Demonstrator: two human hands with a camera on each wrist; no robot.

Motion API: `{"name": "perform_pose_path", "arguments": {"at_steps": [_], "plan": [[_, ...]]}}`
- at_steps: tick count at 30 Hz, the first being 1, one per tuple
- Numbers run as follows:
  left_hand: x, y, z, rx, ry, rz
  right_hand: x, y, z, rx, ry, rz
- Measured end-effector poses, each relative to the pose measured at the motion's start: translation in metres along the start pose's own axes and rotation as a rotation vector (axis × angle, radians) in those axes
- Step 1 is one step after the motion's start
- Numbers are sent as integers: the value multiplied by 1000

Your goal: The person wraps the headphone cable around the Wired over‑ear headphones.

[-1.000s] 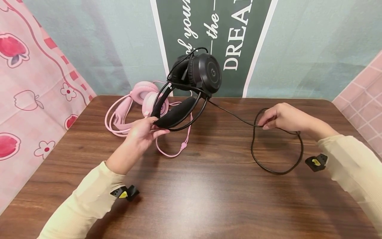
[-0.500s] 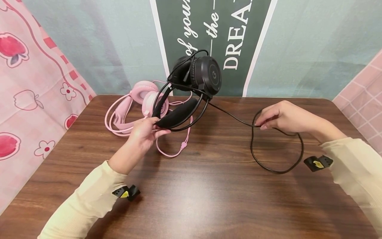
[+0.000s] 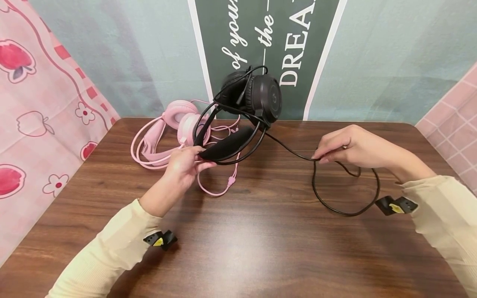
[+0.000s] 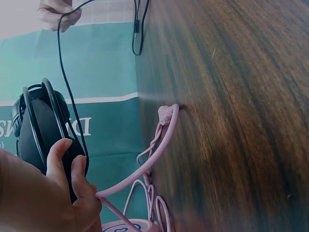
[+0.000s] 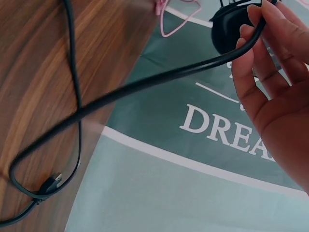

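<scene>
My left hand (image 3: 182, 167) grips the padded headband of a black headset (image 3: 270, 97), holding it tilted above the table with the ear cups up and away from me. A thin mic boom and a strand of cable cross the cups. From the headset a black cable (image 3: 287, 148) runs right to my right hand (image 3: 357, 147), which pinches it between thumb and fingers. The rest of the cable hangs below that hand in a wide loop; a USB plug (image 5: 50, 183) shows on it in the right wrist view. Pink headphones (image 3: 152, 142) lie behind my left hand, partly covered by the black headset.
The pink headphones' cord (image 3: 212, 193) curls on the brown wooden table (image 3: 246, 240), with a small pink piece (image 3: 231, 181) on it. A blue-green curtain with lettering (image 3: 149, 62) hangs behind the table's far edge. Pink patterned cloth (image 3: 33, 136) stands along the left side.
The black headset has shifted slightly right and down with my left hand. My right hand has moved a little left, still pinching the cable.
</scene>
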State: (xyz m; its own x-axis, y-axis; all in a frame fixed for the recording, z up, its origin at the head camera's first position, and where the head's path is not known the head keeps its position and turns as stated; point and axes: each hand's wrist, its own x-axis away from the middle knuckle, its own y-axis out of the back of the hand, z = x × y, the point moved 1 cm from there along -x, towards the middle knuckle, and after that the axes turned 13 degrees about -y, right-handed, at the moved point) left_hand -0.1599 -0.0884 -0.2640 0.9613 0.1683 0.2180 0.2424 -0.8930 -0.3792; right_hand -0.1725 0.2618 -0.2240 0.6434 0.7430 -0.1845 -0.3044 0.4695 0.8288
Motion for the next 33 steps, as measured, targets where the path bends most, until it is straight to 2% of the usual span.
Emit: {"name": "perform_pose_path", "arguments": {"at_steps": [13,20,26,33], "plan": [[0,-3,2,-60,-23,8,-14,4,14,-64,111,-16],[1,-6,2,-87,-39,19,-21,11,23,-43,88,-61],[1,-6,3,-98,-48,19,-26,16,28,-12,46,-157],[3,-7,4,-116,-68,55,-32,18,31,3,12,-258]]}}
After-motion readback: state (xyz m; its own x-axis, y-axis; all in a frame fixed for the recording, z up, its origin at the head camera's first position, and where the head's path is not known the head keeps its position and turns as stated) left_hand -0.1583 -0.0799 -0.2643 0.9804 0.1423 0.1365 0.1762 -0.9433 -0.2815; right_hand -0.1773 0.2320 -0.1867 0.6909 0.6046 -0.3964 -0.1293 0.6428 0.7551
